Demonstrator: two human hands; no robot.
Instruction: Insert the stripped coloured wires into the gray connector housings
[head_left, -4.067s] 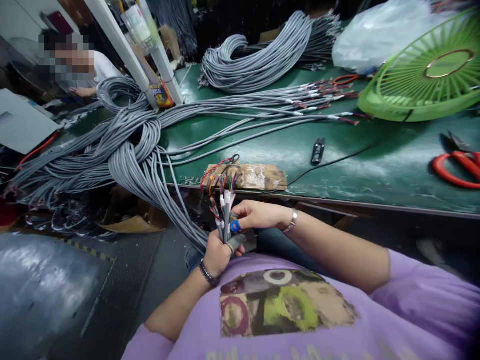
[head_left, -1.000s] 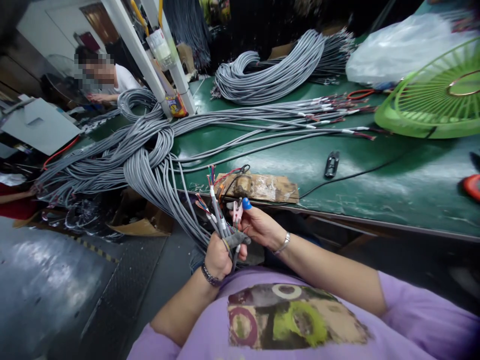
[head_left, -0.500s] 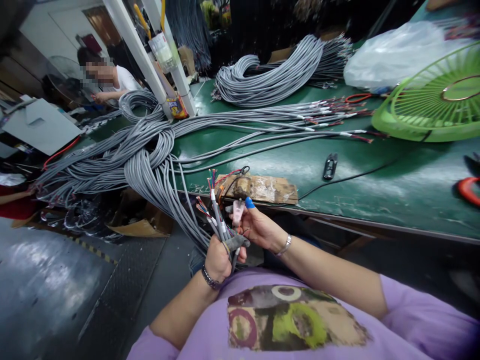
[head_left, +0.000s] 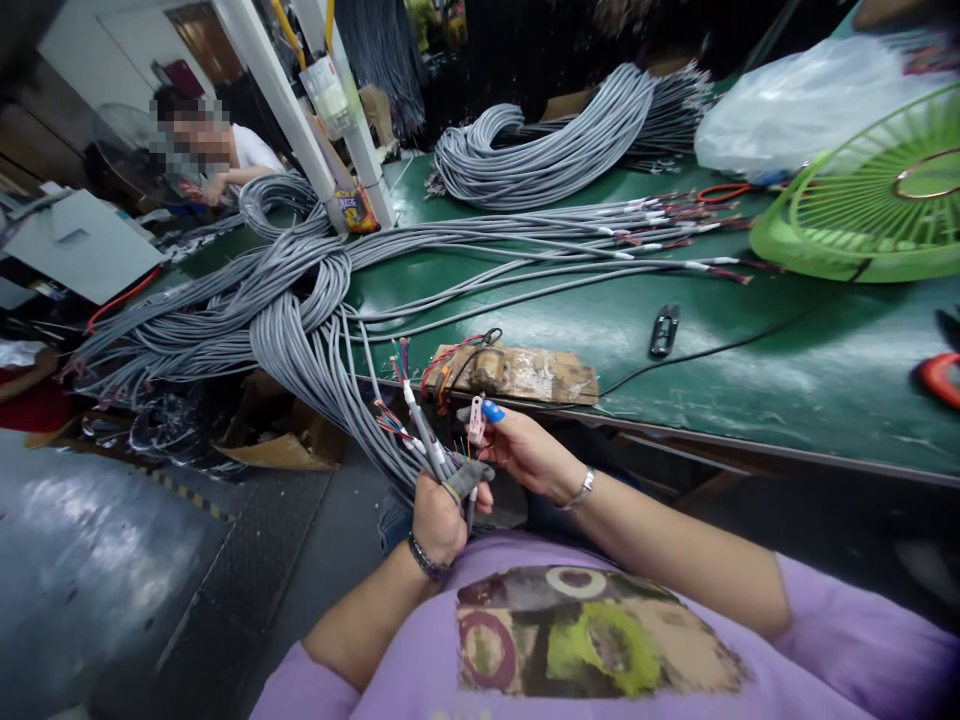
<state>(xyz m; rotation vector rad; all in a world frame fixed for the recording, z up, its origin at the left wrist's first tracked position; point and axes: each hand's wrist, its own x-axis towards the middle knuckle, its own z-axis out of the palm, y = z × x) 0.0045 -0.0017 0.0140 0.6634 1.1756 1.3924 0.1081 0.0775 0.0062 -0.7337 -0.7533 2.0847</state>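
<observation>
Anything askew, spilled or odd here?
Grey cables spill over the front edge of the bench toward the floor. The green fan lies tipped back on it. Left hand grips cable ends; right hand pinches a pinkish piece.

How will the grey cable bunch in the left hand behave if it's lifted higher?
Probably floppy: the grey cable bunch sags from the table to the left hand. Short ends above the fist stand upright, likely stiffer. Many strands: probably heavy.

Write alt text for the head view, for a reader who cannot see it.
A left hand grips a bunch of grey cables while the right hand pinches a small pink piece, in front of a green bench.
</observation>
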